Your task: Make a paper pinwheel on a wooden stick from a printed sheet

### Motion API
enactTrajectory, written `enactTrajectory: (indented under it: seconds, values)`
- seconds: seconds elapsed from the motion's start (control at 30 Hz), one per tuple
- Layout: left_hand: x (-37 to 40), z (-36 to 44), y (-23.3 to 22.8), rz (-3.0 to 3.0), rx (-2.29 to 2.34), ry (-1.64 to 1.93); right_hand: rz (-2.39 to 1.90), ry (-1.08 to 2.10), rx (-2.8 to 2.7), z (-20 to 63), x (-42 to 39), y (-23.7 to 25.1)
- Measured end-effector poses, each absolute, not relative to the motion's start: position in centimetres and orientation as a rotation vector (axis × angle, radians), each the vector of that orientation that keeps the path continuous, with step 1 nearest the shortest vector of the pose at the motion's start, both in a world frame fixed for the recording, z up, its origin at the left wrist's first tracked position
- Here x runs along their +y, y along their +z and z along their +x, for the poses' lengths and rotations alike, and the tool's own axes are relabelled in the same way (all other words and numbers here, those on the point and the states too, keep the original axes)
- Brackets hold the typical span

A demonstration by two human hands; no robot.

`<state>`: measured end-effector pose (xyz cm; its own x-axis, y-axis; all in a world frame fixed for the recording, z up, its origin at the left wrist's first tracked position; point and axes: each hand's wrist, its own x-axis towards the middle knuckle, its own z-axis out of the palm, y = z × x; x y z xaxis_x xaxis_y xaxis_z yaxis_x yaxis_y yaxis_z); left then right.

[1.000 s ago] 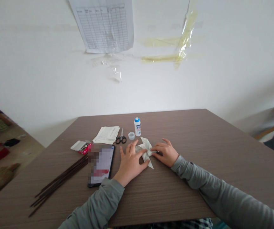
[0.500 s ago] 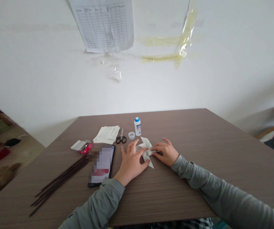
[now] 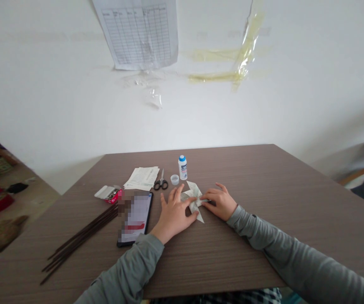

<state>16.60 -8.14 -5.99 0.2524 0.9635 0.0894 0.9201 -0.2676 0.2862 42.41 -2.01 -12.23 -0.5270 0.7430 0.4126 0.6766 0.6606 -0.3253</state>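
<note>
A folded paper pinwheel (image 3: 194,192) of printed paper lies flat on the brown table (image 3: 264,190). My left hand (image 3: 173,214) rests on its left part with fingers spread, pressing it down. My right hand (image 3: 220,202) pinches the pinwheel's right blade between thumb and fingers. Part of the paper is hidden under both hands.
Behind the pinwheel stand a small white glue bottle (image 3: 182,167) and its loose cap (image 3: 175,180). To the left lie scissors (image 3: 161,182), a stack of paper sheets (image 3: 142,178), a phone (image 3: 135,217), a red-and-white small box (image 3: 108,194) and several dark sticks (image 3: 79,239).
</note>
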Motion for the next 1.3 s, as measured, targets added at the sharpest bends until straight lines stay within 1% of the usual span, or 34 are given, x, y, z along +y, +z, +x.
enactTrajectory:
  seconds: [0.37,0.77,1.3]
  values:
    - [-8.2,16.3,-6.6,2.384,1.799,0.369,-1.088,0.132,-2.343,42.3,-2.0,-12.2]
    - [-8.3,16.4,-5.9,2.373,1.806,0.42,-1.097,0.159,-2.354,42.5,-1.8,-12.4]
    - [-8.4,16.6,-5.4,2.348,1.813,0.381,-1.077,0.177,-2.339,42.5,-1.8,-12.5]
